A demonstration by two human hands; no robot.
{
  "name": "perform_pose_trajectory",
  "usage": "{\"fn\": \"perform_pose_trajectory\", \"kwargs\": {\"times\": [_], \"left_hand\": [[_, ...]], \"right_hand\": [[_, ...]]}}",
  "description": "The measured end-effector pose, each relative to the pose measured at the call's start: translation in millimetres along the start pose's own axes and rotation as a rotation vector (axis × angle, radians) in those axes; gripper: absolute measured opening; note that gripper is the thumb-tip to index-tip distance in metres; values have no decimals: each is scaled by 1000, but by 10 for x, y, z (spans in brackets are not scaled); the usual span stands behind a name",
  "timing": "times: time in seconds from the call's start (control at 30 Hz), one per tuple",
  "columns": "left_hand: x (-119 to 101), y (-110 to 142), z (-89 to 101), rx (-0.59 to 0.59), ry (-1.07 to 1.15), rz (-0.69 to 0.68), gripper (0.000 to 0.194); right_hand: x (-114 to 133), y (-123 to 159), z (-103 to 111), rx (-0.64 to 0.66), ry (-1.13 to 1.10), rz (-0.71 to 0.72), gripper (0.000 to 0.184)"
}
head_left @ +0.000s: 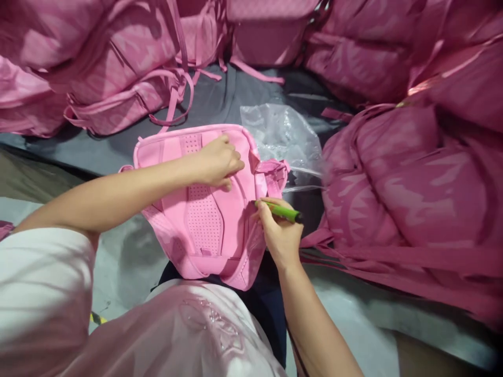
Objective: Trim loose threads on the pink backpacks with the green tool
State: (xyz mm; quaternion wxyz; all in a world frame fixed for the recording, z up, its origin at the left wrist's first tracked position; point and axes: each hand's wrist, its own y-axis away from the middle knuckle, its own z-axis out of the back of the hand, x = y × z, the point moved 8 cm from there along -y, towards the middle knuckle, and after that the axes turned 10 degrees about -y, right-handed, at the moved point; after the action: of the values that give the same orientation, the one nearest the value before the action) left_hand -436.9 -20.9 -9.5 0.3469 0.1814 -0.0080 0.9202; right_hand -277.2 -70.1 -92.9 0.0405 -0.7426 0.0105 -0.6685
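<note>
A small pink backpack rests in front of my body, its padded back panel facing up with a dotted mesh strip down the middle. My left hand lies across the upper part of this panel, fingers curled and seemingly gripping the fabric; the fingertips are partly hidden. In my right hand is a slim green marker with black ends, pinched between thumb and fingers. The marker's dark tip is at the right side of the panel, by the edge seam; whether it touches the fabric I cannot tell.
A crumpled clear plastic bag lies on the dark table cover just beyond the backpack. Stacks of pink patterned backpacks stand at the left, along the back and close on the right. Loose straps trail onto the cover.
</note>
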Motion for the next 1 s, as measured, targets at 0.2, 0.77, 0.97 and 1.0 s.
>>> {"fn": "perform_pose_trajectory", "kwargs": {"times": [0.2,0.77,0.97,1.0], "left_hand": [[-345,871,998,-104,44,134,24],[-344,1241,-87,-353,302,393,30],[-15,744,-410,0,280,490,75],[5,658,-487,43,273,493,72]], "right_hand": [[801,455,60,68,-220,228,14],[245,703,-741,458,707,1100,36],[193,867,-738,479,577,878,36],[184,876,-740,487,576,847,34]]}}
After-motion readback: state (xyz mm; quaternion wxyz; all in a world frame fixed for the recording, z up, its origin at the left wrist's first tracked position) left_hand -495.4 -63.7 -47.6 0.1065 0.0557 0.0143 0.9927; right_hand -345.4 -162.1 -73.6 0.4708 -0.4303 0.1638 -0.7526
